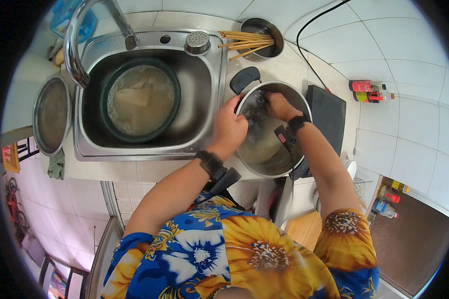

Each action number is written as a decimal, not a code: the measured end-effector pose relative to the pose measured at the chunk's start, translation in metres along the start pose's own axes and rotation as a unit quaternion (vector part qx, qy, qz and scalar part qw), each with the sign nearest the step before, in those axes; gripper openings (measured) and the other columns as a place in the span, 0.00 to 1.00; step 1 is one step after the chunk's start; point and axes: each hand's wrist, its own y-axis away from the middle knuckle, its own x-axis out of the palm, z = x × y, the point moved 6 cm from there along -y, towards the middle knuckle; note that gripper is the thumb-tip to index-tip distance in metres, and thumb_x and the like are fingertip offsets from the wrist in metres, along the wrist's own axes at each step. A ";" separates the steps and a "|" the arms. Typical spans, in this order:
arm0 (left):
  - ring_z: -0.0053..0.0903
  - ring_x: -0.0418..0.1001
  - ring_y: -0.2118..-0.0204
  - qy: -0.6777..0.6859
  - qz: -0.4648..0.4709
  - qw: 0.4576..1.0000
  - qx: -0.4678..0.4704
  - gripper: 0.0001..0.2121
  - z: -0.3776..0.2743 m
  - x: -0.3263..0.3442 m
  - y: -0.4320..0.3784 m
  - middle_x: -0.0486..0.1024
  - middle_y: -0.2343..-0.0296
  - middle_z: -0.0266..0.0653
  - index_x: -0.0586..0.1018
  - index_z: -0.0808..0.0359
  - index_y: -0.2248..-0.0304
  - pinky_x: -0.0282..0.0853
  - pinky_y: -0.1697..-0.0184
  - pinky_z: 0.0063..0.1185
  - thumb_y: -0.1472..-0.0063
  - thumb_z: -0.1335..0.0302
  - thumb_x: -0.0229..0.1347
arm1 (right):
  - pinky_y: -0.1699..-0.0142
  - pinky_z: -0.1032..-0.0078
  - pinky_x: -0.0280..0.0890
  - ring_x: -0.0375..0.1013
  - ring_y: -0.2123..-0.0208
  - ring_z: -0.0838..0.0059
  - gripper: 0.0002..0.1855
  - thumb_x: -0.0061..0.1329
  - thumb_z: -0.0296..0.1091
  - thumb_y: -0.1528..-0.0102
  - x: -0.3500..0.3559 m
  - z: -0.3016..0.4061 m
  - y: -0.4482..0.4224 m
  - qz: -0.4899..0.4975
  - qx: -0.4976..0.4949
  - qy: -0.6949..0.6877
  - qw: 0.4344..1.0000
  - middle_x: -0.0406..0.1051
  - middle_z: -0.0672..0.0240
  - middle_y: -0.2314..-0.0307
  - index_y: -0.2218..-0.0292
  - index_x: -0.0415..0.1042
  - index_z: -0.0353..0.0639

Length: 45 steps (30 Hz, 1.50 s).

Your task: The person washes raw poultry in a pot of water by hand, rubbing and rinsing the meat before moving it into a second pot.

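Note:
A deep steel pot (263,168) with a black handle (244,79) stands on the counter right of the sink. My left hand (232,125) grips its left rim just below that handle, the thumb outside and the other fingers partly hidden. Inside the pot, my right hand (282,106) reaches down to the inner wall beside something dark and shiny; whether it holds anything is hidden. Cloudy liquid or a wet sheen shows in the pot's bottom. In the steel sink (196,93) sits a dark green round basin (177,108) of murky water with a pale piece in it.
A chrome faucet (72,48) arches over the sink's left side. A perforated steel drain strainer (197,42) sits on the sink's back ledge. Behind the pot, a steel bowl (278,37) holds several wooden chopsticks (247,39). A black flat appliance (327,116) with a cord lies at the right. An oval metal tray (52,116) leans left.

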 end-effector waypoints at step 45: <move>0.24 0.74 0.67 -0.045 0.021 0.997 0.052 0.23 0.004 0.004 -0.002 0.77 0.68 0.44 0.72 0.71 0.55 0.66 0.61 0.18 0.54 0.87 0.41 | 0.60 0.64 0.66 0.71 0.67 0.50 0.11 0.51 0.27 0.59 0.025 0.042 -0.024 -0.133 -0.011 -0.213 0.968 0.71 0.47 0.71 0.69 0.73 0.38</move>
